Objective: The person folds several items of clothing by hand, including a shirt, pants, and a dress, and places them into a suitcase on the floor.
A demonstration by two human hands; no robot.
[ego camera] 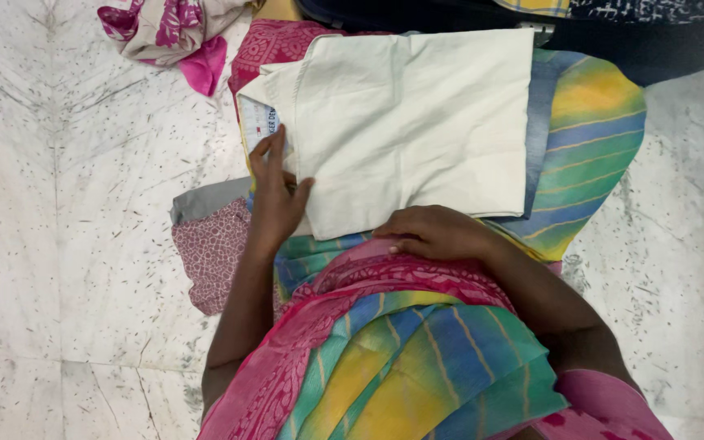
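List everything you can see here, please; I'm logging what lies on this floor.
folded shirt: one, cream, centre, lying on the lap cloth, collar end to the left.
neck label: one, white, at the shirt's collar.
striped cloth: one, yellow, green and blue, under the shirt and draped over the lap.
pink patterned cloth: one, left of the lap, on the floor.
grey cloth: one, an edge showing above the pink patterned cloth.
floral cloth: one, white and magenta, crumpled, top left.
marble floor: white, speckled, all around.
left hand: flat on the shirt's collar end.
right hand: resting at the shirt's near edge.
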